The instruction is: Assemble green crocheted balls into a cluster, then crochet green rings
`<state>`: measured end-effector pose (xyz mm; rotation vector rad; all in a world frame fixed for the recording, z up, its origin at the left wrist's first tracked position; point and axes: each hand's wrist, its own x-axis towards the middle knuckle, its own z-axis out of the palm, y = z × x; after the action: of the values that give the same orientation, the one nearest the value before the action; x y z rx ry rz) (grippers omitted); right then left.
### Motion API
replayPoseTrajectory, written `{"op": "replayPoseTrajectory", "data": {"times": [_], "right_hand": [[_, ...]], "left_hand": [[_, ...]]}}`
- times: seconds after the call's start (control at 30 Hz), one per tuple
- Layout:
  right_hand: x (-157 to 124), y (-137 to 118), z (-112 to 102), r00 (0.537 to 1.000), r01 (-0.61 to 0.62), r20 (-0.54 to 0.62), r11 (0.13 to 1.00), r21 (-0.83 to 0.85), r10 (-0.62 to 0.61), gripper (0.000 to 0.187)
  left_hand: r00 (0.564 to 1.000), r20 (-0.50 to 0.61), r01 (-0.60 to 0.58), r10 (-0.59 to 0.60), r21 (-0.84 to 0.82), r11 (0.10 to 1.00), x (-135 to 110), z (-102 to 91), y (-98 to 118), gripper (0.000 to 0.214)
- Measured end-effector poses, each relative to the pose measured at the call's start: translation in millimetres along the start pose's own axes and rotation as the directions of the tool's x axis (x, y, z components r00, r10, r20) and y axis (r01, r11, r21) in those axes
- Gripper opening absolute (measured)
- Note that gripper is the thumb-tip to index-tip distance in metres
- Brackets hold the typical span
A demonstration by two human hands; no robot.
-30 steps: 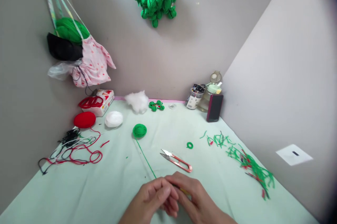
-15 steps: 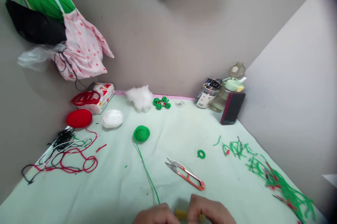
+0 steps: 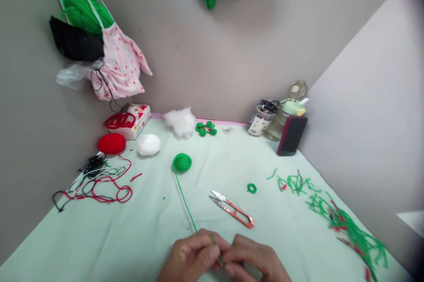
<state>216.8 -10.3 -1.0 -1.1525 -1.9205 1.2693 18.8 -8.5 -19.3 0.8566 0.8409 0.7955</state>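
Observation:
At the bottom centre, my left hand (image 3: 195, 253) pinches green yarn (image 3: 212, 238) between thumb and forefinger. The strand runs over that hand's fingers from a small green yarn ball (image 3: 182, 163) on the table. Fingertips of my right hand (image 3: 253, 257) are closed against the left ones, by a bit of green yarn. What the right hand holds is hidden by its fingers. Just beyond the hands lie orange-handled thread snips (image 3: 233, 211), blades pointing up and left. A small green yarn ring (image 3: 251, 188) lies past their handle end.
Red (image 3: 111, 144) and white yarn balls (image 3: 149, 144) sit at left, near tangled strands (image 3: 106, 185). Stuffing (image 3: 180, 122) and a green yarn piece (image 3: 206, 128) lie at the back. A phone (image 3: 292, 136) stands by jars (image 3: 261, 118). Yarn scraps (image 3: 347, 224) line the right.
Both hands have come higher into view, and the left fingers now show pinching the yarn. A yellow item seen between the hands is now hidden. The camera view has shifted slightly.

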Motion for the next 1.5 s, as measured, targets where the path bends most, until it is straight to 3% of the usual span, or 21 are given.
{"op": "replayPoseTrajectory", "data": {"times": [0.07, 0.13, 0.23, 0.33, 0.43, 0.5, 0.63, 0.77, 0.83, 0.93, 1.03, 1.13, 1.3, 1.5], "right_hand": [[1.4, -8.7, 1.1, 0.995, -0.072, -0.057, 0.992, 0.104, 0.078, 0.029], [2.0, -15.0, 1.7, 0.979, -0.167, -0.063, 0.934, 0.316, 0.196, 0.028], [1.0, -23.8, -0.2, 0.975, -0.093, -0.123, 0.844, 0.528, 0.184, 0.029], [-4.7, -34.1, -2.5, 0.967, 0.067, -0.246, 0.856, 0.513, 0.072, 0.025], [-13.0, -44.9, 0.0, 0.981, 0.13, -0.195, 0.828, 0.545, -0.026, 0.022], [-16.4, -51.0, 3.2, 0.995, 0.076, -0.102, 0.812, 0.579, -0.021, 0.02], [-13.6, -57.3, 5.0, 0.981, -0.103, -0.073, 0.795, 0.597, 0.182, 0.025], [-6.5, -54.5, 2.9, 0.933, -0.228, -0.06, 0.713, 0.662, 0.354, 0.033], [-4.2, -51.5, 4.5, 0.927, -0.256, -0.049, 0.724, 0.641, 0.372, 0.035], [-1.3, -47.1, 9.6, 0.954, -0.247, -0.007, 0.799, 0.548, 0.299, 0.032], [4.4, -44.4, 11.3, 0.964, -0.261, 0.086, 0.835, 0.484, 0.251, 0.032], [13.4, -44.1, 5.5, 0.951, -0.31, 0.15, 0.816, 0.488, 0.271, 0.035], [22.3, -43.1, -3.1, 0.971, -0.229, 0.066, 0.817, 0.53, 0.229, 0.036], [18.5, -28.3, 9.3, 0.985, -0.095, -0.075, 0.853, 0.514, 0.155, 0.034]], "left_hand": [[0.997, -0.037, 0.06, -0.064, -0.115, 0.992, -2.2, 3.2, 0.7, 0.041], [0.993, -0.091, 0.062, -0.079, -0.176, 0.983, -6.4, 8.8, 4.0, 0.035], [0.991, -0.065, 0.094, -0.115, -0.263, 0.96, -13.3, 17.1, 9.7, 0.031], [0.99, -0.044, 0.114, -0.133, -0.302, 0.946, -17.8, 22.2, 11.2, 0.029], [0.997, -0.008, 0.074, -0.08, -0.283, 0.956, -20.4, 24.7, 11.0, 0.029], [0.999, -0.027, 0.016, -0.025, -0.286, 0.958, -21.2, 24.7, 12.4, 0.027], [0.986, -0.162, -0.089, 0.048, -0.258, 0.962, -19.5, 19.4, 16.8, 0.022], [0.953, -0.226, -0.218, 0.204, -0.038, 0.975, -17.6, 13.6, 17.0, 0.022], [0.929, -0.195, -0.293, 0.314, 0.13, 0.947, -18.2, 12.7, 16.1, 0.02], [0.906, -0.115, -0.364, 0.407, 0.277, 0.889, -19.6, 13.1, 15.0, 0.024], [0.915, -0.055, -0.37, 0.399, 0.278, 0.886, -20.0, 13.7, 15.1, 0.027], [0.927, -0.117, -0.327, 0.356, 0.214, 0.921, -18.9, 12.4, 16.8, 0.031], [0.923, -0.118, -0.339, 0.367, 0.204, 0.918, -15.6, 6.4, 18.7, 0.035], [0.915, -0.112, -0.343, 0.389, 0.293, 0.892, -13.1, 2.9, 17.6, 0.021]]}}
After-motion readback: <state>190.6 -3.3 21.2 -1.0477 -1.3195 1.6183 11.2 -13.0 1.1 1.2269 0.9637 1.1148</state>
